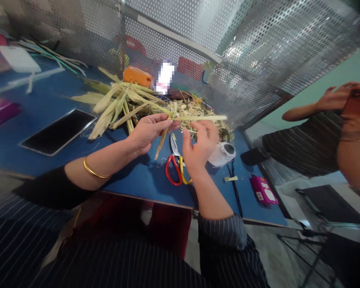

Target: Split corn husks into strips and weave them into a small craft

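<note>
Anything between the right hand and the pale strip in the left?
Nothing visible blocks the right hand from the pale strip; its fingers are right by it, contact unclear from blur. Scissors lie lower on the table, outside that gap.

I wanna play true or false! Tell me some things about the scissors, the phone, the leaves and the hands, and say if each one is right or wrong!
1. The scissors have one red handle and one yellow handle. True.
2. The right hand is cutting with the scissors. False: they lie on the blue table.
3. The left hand holds a pale strip. True.
4. The black phone is on top of the long dry leaves. False: it lies left of them.
5. A gold bangle is on the left arm. True.
</note>
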The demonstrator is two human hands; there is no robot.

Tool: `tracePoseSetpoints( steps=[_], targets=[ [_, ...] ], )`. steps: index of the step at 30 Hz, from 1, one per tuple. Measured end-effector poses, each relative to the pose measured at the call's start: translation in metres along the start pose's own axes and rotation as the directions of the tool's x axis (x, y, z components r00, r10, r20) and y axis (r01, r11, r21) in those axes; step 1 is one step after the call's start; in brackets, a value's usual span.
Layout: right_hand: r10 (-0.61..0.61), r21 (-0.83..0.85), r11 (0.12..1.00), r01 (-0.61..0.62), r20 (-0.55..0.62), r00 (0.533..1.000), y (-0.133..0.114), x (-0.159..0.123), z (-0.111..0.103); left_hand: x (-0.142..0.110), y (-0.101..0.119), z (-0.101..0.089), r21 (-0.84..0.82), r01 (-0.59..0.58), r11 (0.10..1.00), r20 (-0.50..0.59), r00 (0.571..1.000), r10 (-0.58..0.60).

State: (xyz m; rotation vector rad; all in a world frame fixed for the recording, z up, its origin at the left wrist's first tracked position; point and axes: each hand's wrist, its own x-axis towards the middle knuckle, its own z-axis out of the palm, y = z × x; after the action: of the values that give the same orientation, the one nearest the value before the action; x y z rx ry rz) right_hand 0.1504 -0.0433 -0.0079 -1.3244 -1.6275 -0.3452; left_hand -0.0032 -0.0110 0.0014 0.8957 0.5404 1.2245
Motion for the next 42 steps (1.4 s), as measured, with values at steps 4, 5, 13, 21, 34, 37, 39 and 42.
tracePoseSetpoints(
  steps=[4, 5, 13, 21, 34, 37, 39, 42],
  targets=[
    [0.020, 0.275, 0.953, -0.130, 0.370, 0.929, -0.002, -0.010, 0.017, 0.000, -0.009, 0.000, -0.021, 0.019, 1.000, -0.012, 1.000, -0.019],
    [0.036, 0.331, 0.925, -0.188, 0.416, 0.909, -0.002, -0.012, 0.021, 0.000, -0.011, 0.000, -0.011, 0.028, 1.000, -0.006, 1.000, -0.028],
    [0.015, 0.413, 0.879, -0.240, 0.478, 0.878, -0.004, -0.010, 0.020, -0.002, -0.006, 0.003, 0.063, 0.032, 0.997, -0.045, 0.999, -0.029],
    [-0.005, 0.387, 0.888, -0.248, 0.548, 0.836, -0.008, -0.014, 0.021, -0.003, -0.008, 0.002, 0.047, 0.093, 0.995, -0.096, 0.992, -0.088],
    [-0.184, -0.079, 0.977, 0.200, 0.171, 0.968, 0.000, -0.002, -0.005, -0.003, -0.001, -0.001, 0.066, 0.148, 0.987, -0.062, 0.988, -0.144],
    [-0.219, -0.077, 0.965, 0.249, 0.281, 0.934, 0.007, -0.001, 0.002, -0.004, -0.002, 0.001, 0.123, 0.161, 0.979, -0.087, 0.985, -0.151],
    [-0.225, -0.068, 0.964, 0.255, 0.295, 0.929, 0.009, -0.002, 0.006, -0.003, -0.003, 0.002, 0.131, 0.160, 0.978, -0.092, 0.985, -0.149],
    [-0.219, -0.029, 0.970, 0.240, 0.307, 0.926, 0.008, -0.002, 0.007, -0.001, -0.003, 0.001, 0.083, 0.166, 0.983, -0.093, 0.983, -0.159]
  ],
)
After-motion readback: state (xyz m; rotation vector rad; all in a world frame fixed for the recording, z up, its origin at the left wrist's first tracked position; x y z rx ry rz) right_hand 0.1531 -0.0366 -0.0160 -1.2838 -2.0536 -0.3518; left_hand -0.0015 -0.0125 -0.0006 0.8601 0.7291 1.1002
